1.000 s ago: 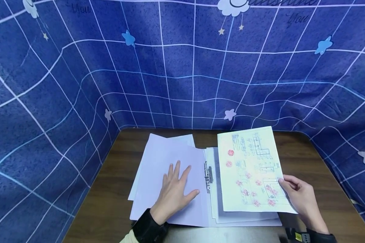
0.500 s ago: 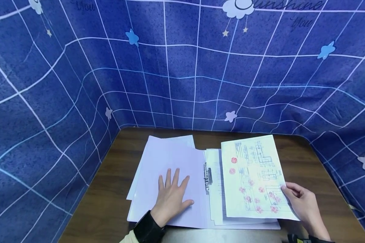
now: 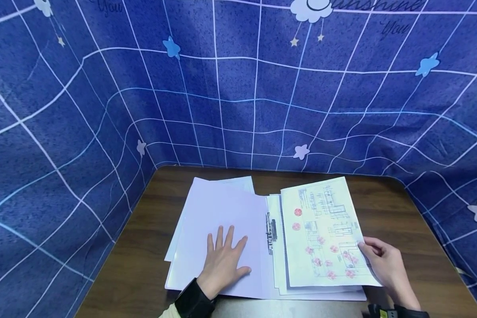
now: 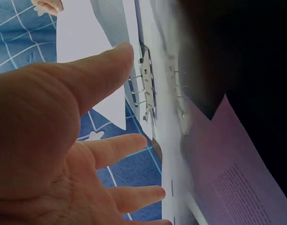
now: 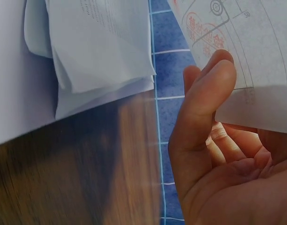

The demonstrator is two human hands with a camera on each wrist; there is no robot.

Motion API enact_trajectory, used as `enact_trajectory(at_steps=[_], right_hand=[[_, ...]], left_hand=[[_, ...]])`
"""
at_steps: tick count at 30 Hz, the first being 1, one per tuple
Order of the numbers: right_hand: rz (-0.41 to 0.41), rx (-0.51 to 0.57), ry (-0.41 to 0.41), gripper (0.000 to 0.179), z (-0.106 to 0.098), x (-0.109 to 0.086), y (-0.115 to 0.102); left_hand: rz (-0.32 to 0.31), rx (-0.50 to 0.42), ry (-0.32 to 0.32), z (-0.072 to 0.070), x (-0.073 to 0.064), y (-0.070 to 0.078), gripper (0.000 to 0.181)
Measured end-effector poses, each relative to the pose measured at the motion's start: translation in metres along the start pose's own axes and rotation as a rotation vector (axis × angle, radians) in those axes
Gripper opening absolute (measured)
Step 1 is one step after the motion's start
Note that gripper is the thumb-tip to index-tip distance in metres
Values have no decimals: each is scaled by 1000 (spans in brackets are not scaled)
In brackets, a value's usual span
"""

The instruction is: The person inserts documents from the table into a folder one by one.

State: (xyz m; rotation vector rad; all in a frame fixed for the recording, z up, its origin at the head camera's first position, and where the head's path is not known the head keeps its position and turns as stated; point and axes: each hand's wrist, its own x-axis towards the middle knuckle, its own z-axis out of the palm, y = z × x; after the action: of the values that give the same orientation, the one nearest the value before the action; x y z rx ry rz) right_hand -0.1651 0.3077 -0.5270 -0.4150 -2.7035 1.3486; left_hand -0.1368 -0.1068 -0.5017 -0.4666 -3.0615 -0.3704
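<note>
A pale lavender folder [image 3: 198, 212] lies spread on the table, with a metal clip [image 3: 269, 234] near its fold. My left hand [image 3: 222, 265] rests on the folder's left cover, fingers straight and spread. My right hand [image 3: 385, 263] pinches the right edge of a printed drawing sheet [image 3: 322, 229] marked with red stamps. In the right wrist view the thumb and fingers grip the sheet's edge [image 5: 260, 105], raised above the paper stack [image 5: 106, 51]. Over the folder's right side, the sheet covers most of the papers [image 3: 277, 265] beneath it.
Another pale sheet [image 3: 238, 182] sticks out from under the folder's left cover. The brown wooden table [image 3: 139, 247] extends on both sides. A blue grid-patterned cloth [image 3: 238, 110] hangs around its back and sides.
Held in my right hand, the drawing sheet has come down toward me, then shifted left over the folder's papers. My left hand has slid slightly toward me on the cover.
</note>
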Motion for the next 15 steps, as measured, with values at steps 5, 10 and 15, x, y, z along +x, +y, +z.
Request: enact_trajectory(at_steps=[5, 10, 15], right_hand=[[21, -1, -12, 34, 8, 2, -1], [30, 2, -45, 34, 16, 3, -1], [24, 0, -73, 35, 22, 4, 0]], left_hand=[[-2, 2, 1, 1, -1, -2, 74], [5, 2, 0, 3, -2, -4, 73], [8, 3, 0, 4, -3, -4, 72]])
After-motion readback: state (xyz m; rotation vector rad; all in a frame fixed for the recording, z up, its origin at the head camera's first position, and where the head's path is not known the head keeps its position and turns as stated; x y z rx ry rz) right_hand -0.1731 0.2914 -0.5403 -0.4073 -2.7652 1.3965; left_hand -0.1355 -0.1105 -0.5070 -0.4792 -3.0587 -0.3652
